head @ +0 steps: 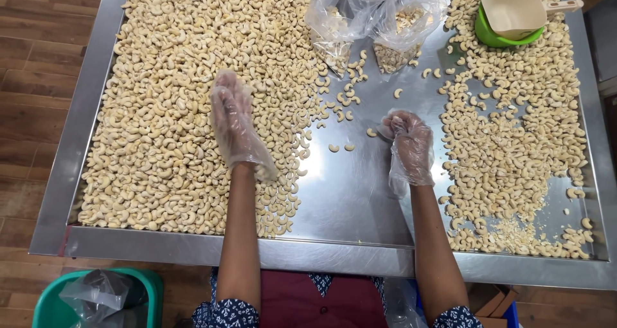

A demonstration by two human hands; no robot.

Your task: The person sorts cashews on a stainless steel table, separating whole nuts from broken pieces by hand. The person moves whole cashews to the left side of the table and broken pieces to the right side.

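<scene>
Resting left hand flat on cashews.

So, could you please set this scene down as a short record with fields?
Surface: steel tray table with raised rim
Left hand: in a clear glove, flat on the large cashew heap
Right hand: gloved, fingers curled over bare steel; anything held is unclear
Right side: thinner spread of cashews
Far edge: two clear plastic bags partly filled with cashews
Far right: beige scoop in a green bowl
Floor, lower left: green bin
</scene>
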